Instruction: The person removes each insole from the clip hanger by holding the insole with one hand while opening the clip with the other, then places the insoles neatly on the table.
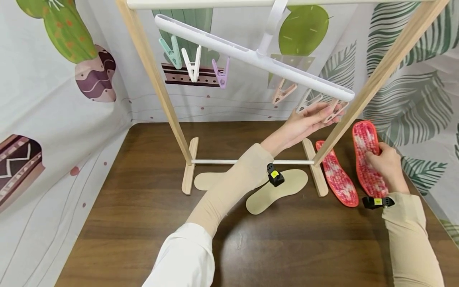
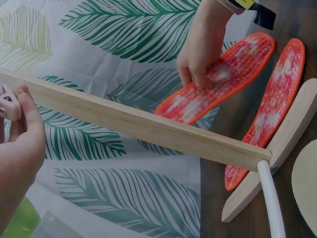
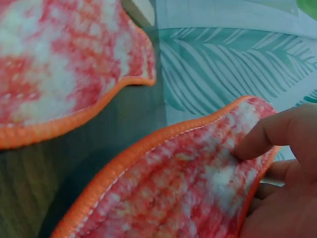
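Note:
My left hand (image 1: 312,121) pinches a pale pink clothespin (image 1: 331,111) at the right end of a white hanger (image 1: 251,57), which hangs tilted, lower on the right. In my right hand (image 1: 389,165) I grip a red and white insole (image 1: 369,159) with orange edging, lifted off the table; the right wrist view shows the thumb (image 3: 262,139) on its top face and fingers beneath. A matching insole (image 1: 337,175) lies on the table to its left, beside the rack's right foot. More clothespins hang along the hanger: green (image 1: 172,52), white (image 1: 192,64), purple (image 1: 221,73), pink (image 1: 283,92).
A wooden rack (image 1: 161,91) with a white lower bar (image 1: 215,162) carries the hanger. Its right post (image 2: 148,126) stands between my two hands. Two beige insoles lie under it, one (image 1: 279,189) in plain view and one (image 1: 208,180) partly behind my left forearm. Printed cloth (image 1: 233,107) hangs behind.

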A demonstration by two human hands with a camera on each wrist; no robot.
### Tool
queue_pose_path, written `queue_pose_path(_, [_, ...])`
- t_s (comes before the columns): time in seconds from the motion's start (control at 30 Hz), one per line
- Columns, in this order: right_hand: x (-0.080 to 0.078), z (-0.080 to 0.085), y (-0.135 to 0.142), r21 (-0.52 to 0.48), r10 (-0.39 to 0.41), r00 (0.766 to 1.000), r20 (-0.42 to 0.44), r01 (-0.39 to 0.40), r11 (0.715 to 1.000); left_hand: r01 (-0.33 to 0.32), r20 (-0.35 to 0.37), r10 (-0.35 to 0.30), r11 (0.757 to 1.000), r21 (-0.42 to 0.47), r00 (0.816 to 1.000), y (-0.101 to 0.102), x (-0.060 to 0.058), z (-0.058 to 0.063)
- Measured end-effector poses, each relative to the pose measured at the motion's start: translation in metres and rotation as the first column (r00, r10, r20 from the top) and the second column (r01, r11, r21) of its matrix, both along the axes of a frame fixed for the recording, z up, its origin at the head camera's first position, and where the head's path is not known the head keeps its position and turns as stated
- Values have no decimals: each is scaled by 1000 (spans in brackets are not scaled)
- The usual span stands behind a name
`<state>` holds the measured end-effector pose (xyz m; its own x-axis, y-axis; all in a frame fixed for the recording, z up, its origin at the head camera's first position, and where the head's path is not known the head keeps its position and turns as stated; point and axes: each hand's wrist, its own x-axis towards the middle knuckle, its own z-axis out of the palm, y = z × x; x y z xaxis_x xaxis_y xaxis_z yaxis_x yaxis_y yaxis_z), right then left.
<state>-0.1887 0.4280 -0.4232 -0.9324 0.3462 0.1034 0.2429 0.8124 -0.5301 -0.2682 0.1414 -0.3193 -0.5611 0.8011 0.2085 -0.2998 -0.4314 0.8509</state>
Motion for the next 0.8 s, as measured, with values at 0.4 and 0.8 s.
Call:
queue_pose_path(0.4, [-5, -8, 5, 30, 97, 994, 56, -99, 995, 13, 13, -13, 1000, -2, 1000, -1, 1, 2])
queue_pose_path(0.8, [-8, -19, 13, 60, 163, 983, 78, -168, 984, 5, -15, -5, 1000, -17, 1000, -1, 2, 2])
